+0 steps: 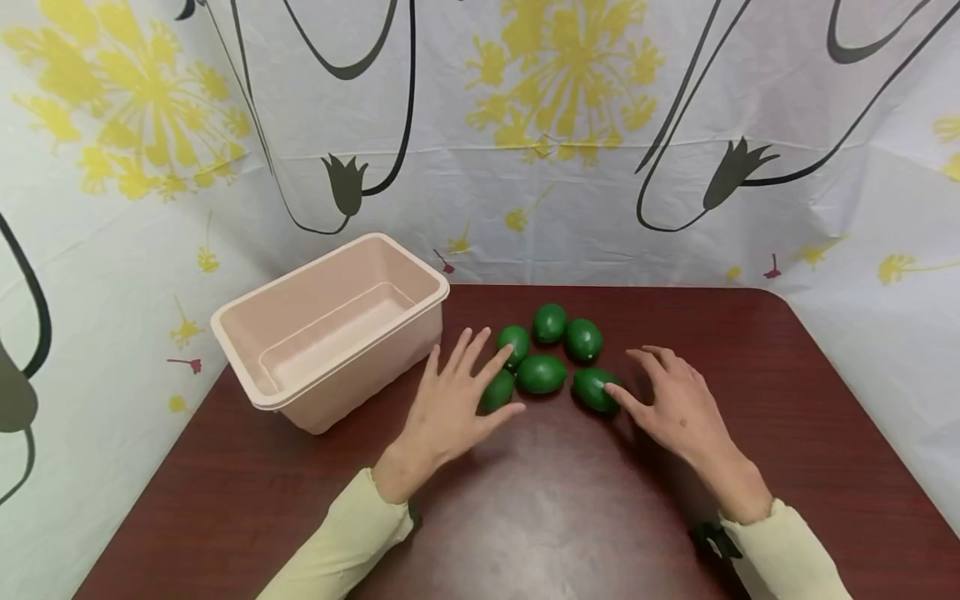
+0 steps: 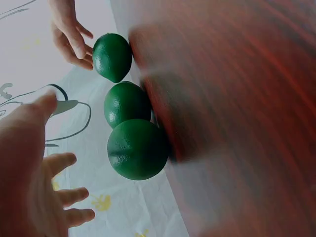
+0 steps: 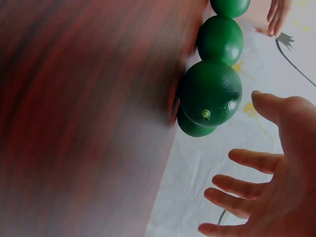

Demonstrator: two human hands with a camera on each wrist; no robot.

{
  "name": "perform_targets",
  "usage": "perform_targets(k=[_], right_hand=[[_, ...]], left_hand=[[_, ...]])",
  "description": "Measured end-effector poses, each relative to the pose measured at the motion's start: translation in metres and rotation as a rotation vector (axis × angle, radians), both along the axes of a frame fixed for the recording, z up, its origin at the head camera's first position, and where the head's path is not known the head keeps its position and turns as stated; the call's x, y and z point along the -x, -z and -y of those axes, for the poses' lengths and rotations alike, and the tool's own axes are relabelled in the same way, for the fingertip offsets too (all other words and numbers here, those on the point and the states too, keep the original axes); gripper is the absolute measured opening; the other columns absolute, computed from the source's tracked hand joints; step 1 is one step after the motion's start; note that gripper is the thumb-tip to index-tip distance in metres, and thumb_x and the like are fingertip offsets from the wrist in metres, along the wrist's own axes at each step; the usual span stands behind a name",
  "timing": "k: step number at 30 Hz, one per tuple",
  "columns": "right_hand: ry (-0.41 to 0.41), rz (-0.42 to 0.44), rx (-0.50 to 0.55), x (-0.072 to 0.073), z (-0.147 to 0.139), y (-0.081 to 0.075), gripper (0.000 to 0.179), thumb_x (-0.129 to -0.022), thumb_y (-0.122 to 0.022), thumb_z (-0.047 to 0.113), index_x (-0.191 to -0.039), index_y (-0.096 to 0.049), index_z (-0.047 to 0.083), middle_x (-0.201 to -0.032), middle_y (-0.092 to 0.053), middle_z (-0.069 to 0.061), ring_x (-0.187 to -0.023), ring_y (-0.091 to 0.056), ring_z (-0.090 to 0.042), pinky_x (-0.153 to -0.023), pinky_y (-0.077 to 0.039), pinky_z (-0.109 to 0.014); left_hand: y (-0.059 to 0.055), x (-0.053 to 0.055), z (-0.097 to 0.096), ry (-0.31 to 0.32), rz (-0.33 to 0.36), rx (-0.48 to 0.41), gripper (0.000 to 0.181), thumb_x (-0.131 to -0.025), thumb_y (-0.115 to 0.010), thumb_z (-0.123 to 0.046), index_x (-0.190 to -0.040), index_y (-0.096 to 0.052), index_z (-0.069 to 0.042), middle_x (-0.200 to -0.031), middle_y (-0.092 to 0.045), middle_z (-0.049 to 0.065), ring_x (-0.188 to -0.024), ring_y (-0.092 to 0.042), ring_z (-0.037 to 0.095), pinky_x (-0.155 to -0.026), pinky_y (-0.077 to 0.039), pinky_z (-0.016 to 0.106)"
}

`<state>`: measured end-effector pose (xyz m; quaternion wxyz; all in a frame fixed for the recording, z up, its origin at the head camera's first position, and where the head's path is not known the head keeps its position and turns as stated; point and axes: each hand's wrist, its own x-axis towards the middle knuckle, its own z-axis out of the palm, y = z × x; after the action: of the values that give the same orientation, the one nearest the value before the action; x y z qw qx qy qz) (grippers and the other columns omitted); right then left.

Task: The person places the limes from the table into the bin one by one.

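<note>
Several glossy green limes lie grouped on the table in the head view. My left hand (image 1: 453, 408) is spread over the left side of the group, partly hiding the leftmost lime (image 1: 497, 392). To the right, my right hand (image 1: 678, 408) hovers with thumb and fingers apart, its thumb tip overlapping the nearest lime (image 1: 596, 390). The right wrist view shows a gap between that thumb and the closest lime (image 3: 210, 94), whose pale stem end faces the camera. Straight, separated fingers also show on the left hand (image 2: 29, 163) in the left wrist view, with nothing in its grasp.
An empty pale pink plastic bin (image 1: 330, 392) stands on the left of the dark red-brown wooden table (image 1: 525, 517). Behind the table hangs a white cloth (image 1: 570, 225) printed with yellow flowers and grey stems. The limes sit close to the bin's right.
</note>
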<state>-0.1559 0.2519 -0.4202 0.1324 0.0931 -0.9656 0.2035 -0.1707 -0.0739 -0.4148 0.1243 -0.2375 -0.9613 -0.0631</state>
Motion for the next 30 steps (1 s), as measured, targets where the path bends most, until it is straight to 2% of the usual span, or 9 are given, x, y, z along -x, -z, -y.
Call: perform_targets(k=[2,6,11,16,21,30], right_hand=[[-0.003,0.02,0.006,0.001,0.001,0.0,0.065,-0.097,-0.069,0.05,-0.143,-0.058,0.005,-0.143,-0.055,-0.026,-0.129,-0.053,-0.05,-0.106,-0.038,-0.071],[-0.015,0.078,0.025,0.003,0.005,0.0,0.068,-0.098,-0.066,0.054,-0.145,-0.056,0.005,-0.143,-0.055,-0.025,-0.128,-0.055,-0.051,-0.101,-0.044,-0.07],[-0.03,0.164,0.064,0.006,0.009,0.001,0.074,-0.099,-0.062,0.059,-0.149,-0.051,0.006,-0.146,-0.053,-0.024,-0.134,-0.053,-0.048,-0.101,-0.047,-0.068],[-0.04,0.234,0.093,0.008,0.012,0.003,0.079,-0.098,-0.06,0.062,-0.153,-0.046,0.006,-0.151,-0.049,-0.022,-0.138,-0.05,-0.046,-0.103,-0.046,-0.068],[-0.049,0.27,0.106,0.011,0.013,0.003,0.083,-0.098,-0.06,0.063,-0.154,-0.043,0.005,-0.155,-0.046,-0.024,-0.141,-0.048,-0.046,-0.106,-0.044,-0.067],[-0.069,0.301,0.141,0.014,0.015,0.005,0.081,-0.1,-0.061,0.058,-0.154,-0.042,0.002,-0.155,-0.046,-0.026,-0.14,-0.049,-0.045,-0.109,-0.044,-0.065]], left_hand=[[-0.003,0.0,0.001,0.001,-0.02,-0.04,0.075,-0.098,-0.044,-0.076,-0.161,-0.038,-0.036,-0.171,-0.033,0.003,-0.16,-0.031,0.028,-0.122,-0.034,0.062],[-0.01,0.001,0.003,0.013,-0.104,-0.129,0.063,-0.102,-0.051,-0.063,-0.154,-0.051,-0.027,-0.159,-0.049,0.004,-0.149,-0.048,0.025,-0.114,-0.046,0.053],[-0.018,0.002,0.009,0.037,-0.219,-0.247,0.049,-0.103,-0.06,-0.046,-0.144,-0.061,-0.019,-0.144,-0.061,0.005,-0.136,-0.058,0.024,-0.102,-0.054,0.047],[-0.024,0.005,0.017,0.043,-0.314,-0.325,0.042,-0.101,-0.063,-0.036,-0.137,-0.067,-0.013,-0.136,-0.066,0.007,-0.129,-0.061,0.025,-0.098,-0.052,0.045],[-0.03,0.008,0.024,0.014,-0.382,-0.372,0.038,-0.101,-0.062,-0.032,-0.132,-0.069,-0.011,-0.131,-0.069,0.008,-0.126,-0.062,0.027,-0.1,-0.048,0.046],[-0.041,0.007,0.042,-0.035,-0.412,-0.455,0.036,-0.1,-0.065,-0.029,-0.129,-0.071,-0.008,-0.128,-0.07,0.011,-0.121,-0.064,0.03,-0.095,-0.046,0.048]])
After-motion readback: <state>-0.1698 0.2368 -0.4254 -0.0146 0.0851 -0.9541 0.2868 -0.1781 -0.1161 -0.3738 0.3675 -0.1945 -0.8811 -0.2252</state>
